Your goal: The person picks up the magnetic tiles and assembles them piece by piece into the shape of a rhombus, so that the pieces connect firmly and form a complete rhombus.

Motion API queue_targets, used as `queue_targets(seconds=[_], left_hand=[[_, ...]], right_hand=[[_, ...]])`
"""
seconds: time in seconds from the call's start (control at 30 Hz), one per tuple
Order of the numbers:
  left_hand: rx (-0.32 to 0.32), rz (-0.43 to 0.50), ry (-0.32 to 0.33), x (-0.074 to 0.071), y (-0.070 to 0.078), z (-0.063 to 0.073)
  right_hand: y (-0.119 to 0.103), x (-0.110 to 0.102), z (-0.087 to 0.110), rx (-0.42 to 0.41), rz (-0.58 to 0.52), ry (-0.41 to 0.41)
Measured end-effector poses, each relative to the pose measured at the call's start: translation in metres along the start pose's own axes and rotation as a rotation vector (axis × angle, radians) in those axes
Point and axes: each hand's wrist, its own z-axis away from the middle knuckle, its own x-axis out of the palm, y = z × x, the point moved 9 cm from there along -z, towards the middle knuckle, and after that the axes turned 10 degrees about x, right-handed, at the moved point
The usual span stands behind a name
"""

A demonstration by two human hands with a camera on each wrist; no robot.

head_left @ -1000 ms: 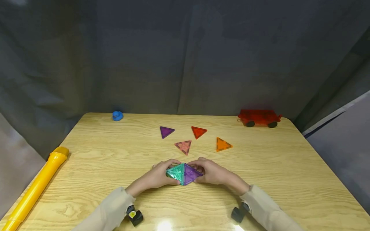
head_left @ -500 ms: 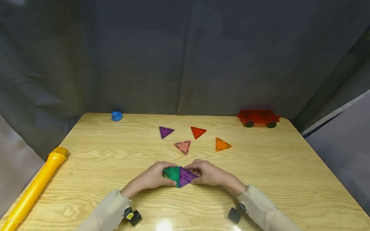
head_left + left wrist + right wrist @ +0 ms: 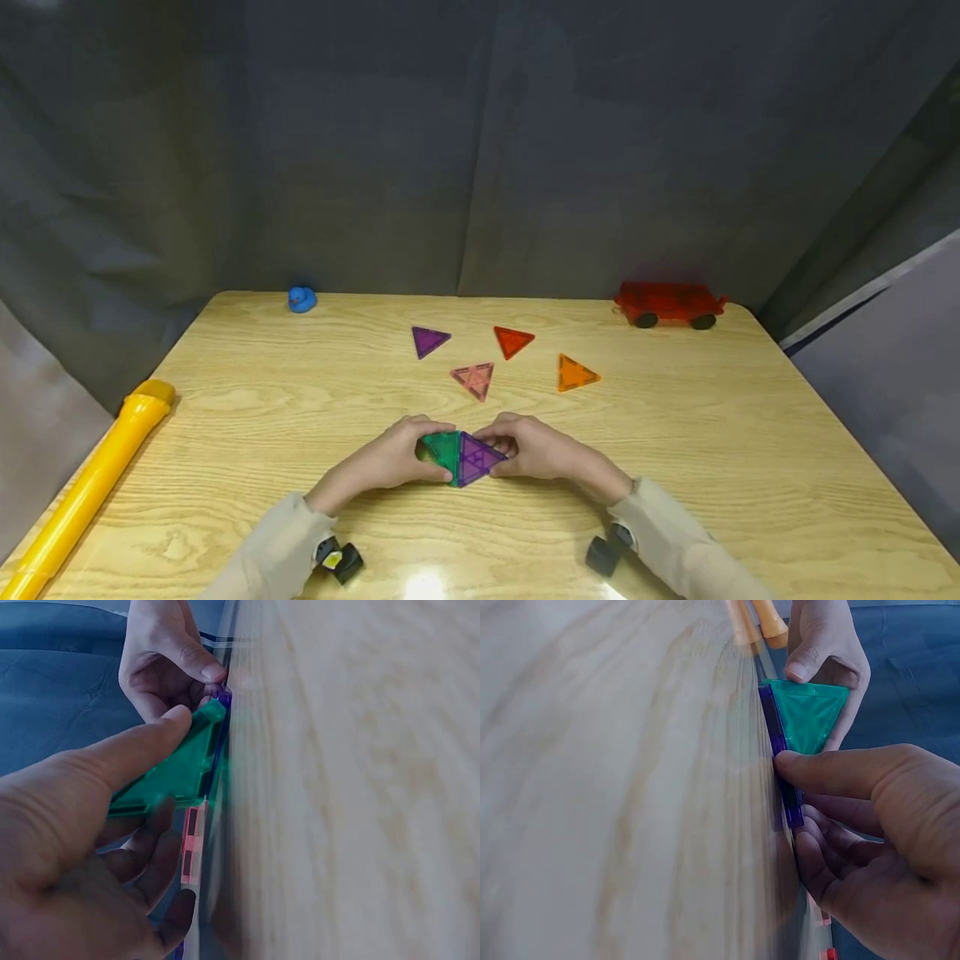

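My left hand (image 3: 397, 457) pinches a green translucent triangle tile (image 3: 444, 448) between thumb and fingers. The left wrist view shows this green tile (image 3: 174, 774) tilted up from the tabletop. Edge to edge with it lies a purple triangle tile (image 3: 478, 458), which my right hand (image 3: 536, 450) grips by its edges near the right corner. From the right wrist, the purple tile (image 3: 781, 761) appears low along the table surface, with the green tile (image 3: 806, 712) rising from its far end. Just beyond the hands lies a pink triangle tile (image 3: 475, 380).
Farther back lie a dark purple triangle (image 3: 430, 342), a red triangle (image 3: 513, 341) and an orange triangle (image 3: 576, 373). A blue toy duck (image 3: 302, 299) and a red wheeled car (image 3: 670, 305) stand at the table's back edge. A yellow tube (image 3: 97, 483) runs along the left edge.
Both hands and the two joined tiles have shifted slightly left and toward the person. The green tile has tilted up from a flatter position. The other tiles stay where they were.
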Motion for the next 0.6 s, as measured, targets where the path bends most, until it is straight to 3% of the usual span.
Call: queue_targets(seconds=[0.23, 0.6], left_hand=[[0.040, 0.017, -0.003, -0.0001, 0.0015, -0.0005], [0.043, 0.055, 0.007, -0.0005, 0.0008, -0.0011]], right_hand=[[-0.0013, 0.0026, -0.0019, 0.016, 0.006, -0.009], [-0.0062, 0.0039, -0.0020, -0.015, -0.002, -0.007]])
